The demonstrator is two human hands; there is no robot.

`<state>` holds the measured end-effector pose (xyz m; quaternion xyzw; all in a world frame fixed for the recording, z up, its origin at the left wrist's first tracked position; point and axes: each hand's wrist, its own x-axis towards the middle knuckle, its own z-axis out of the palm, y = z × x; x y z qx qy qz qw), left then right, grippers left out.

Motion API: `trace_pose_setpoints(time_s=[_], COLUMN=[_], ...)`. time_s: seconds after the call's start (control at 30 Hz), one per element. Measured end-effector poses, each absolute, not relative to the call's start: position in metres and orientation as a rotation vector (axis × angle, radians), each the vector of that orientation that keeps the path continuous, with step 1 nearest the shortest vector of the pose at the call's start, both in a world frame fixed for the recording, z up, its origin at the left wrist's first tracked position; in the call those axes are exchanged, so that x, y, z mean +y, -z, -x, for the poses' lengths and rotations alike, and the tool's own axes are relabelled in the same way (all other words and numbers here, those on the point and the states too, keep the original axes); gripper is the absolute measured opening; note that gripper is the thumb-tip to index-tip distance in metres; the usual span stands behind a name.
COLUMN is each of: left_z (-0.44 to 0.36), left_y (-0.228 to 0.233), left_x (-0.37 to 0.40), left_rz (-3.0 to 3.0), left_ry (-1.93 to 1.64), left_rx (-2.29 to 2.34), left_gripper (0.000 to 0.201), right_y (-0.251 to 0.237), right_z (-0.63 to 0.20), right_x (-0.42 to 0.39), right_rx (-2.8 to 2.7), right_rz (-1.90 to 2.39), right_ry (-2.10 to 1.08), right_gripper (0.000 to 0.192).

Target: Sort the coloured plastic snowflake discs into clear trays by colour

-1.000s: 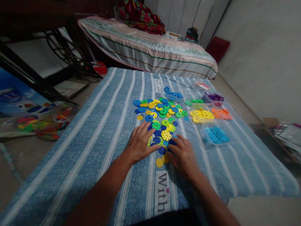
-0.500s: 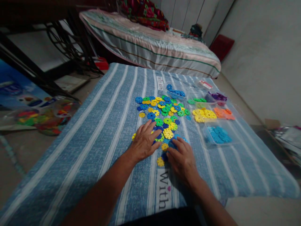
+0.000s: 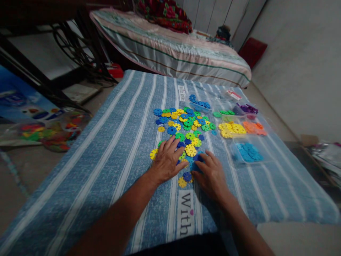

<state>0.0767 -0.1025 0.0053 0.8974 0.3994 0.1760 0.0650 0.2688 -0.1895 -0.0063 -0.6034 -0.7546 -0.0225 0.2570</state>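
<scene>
At the centre of the head view, the left hand and right hand lie flat, fingers spread, gripping nothing, on the mixed plastic discs scattered over the striped counter. The discs look light, stiff and thin, probably best pinched by their notched rims.

we see a denim-blue woven cloth with pale white lengthwise stripes and dark lettering on a white band. on it lies a scatter of flat plastic flower-shaped discs in yellow, green, royal blue and light blue. beside them, clear plastic trays hold sorted discs: sky blue, yellow, orange, green, purple, dark blue. behind, a bed sheet is striped pale pink, grey and green, with a red floral fabric bundle.
</scene>
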Motion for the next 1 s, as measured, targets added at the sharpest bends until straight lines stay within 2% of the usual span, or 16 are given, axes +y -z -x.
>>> trace_pose_setpoints(time_s=[0.5, 1.0], left_z=[-0.076, -0.079], left_y=[0.002, -0.002], left_x=[-0.101, -0.102], left_rz=[-2.766, -2.781], left_ry=[-0.637, -0.505], left_rx=[1.080, 1.129], left_gripper=[0.031, 0.035], right_y=[0.012, -0.009], right_z=[-0.274, -0.282], right_x=[-0.187, -0.182], right_rx=[-1.906, -1.683], right_rz=[1.475, 1.448], right_ry=[0.059, -0.213], right_gripper=[0.010, 0.013])
